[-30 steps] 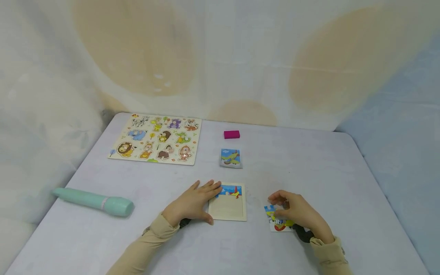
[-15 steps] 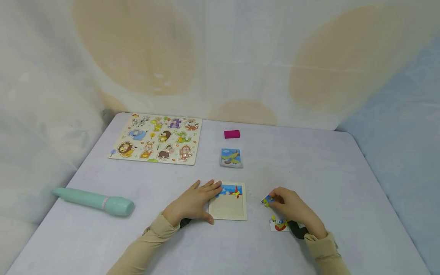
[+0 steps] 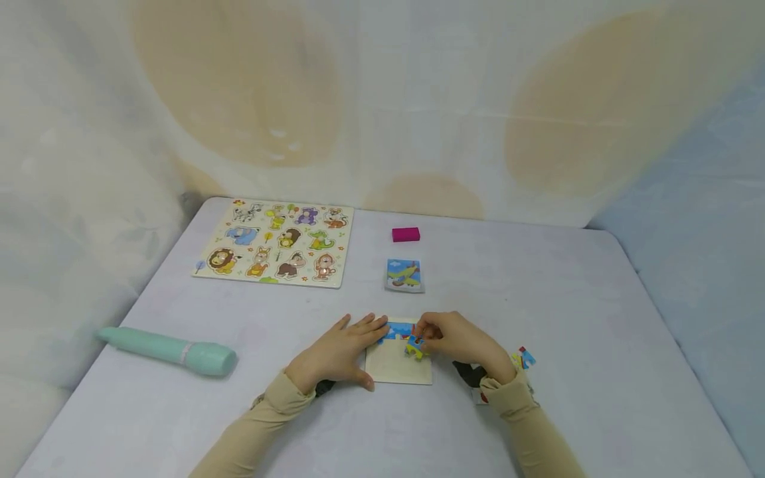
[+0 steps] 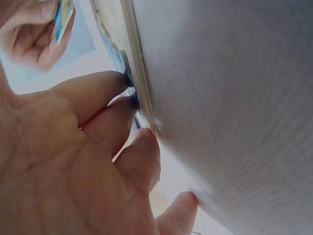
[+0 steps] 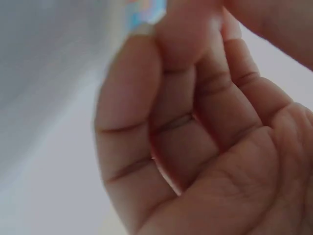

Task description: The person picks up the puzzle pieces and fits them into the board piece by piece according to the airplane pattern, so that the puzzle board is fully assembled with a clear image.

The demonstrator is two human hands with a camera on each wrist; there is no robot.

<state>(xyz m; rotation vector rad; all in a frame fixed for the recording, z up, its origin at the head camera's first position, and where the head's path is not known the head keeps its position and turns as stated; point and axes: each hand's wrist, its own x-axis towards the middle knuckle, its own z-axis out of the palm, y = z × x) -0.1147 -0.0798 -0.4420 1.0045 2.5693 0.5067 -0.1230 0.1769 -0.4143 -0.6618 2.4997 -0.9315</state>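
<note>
A small square wooden puzzle board [image 3: 391, 366] lies in front of me in the head view, with blue sky pieces [image 3: 397, 330] along its far side. My left hand [image 3: 335, 355] rests on the board's left side, fingers spread, fingertips at the blue pieces and board edge in the left wrist view. Thumb and fingers of my right hand [image 3: 463, 342] pinch a blue and yellow jigsaw piece [image 3: 415, 348] over the right part of the board. That piece [image 4: 62, 22] appears tilted in the left wrist view. In the right wrist view, curled fingers hide most of it.
Loose jigsaw pieces [image 3: 526, 358] lie right of the board, partly hidden by my right wrist. Beyond the board are a small airplane picture [image 3: 404, 275] and a magenta block [image 3: 406, 234]. An animal puzzle [image 3: 271, 242] and a mint-green microphone-shaped toy [image 3: 170, 350] lie to the left.
My right hand picked up a jigsaw piece from the loose ones and carried it left over the board. Other loose pieces came into view behind the wrist. The left hand stayed in place.
</note>
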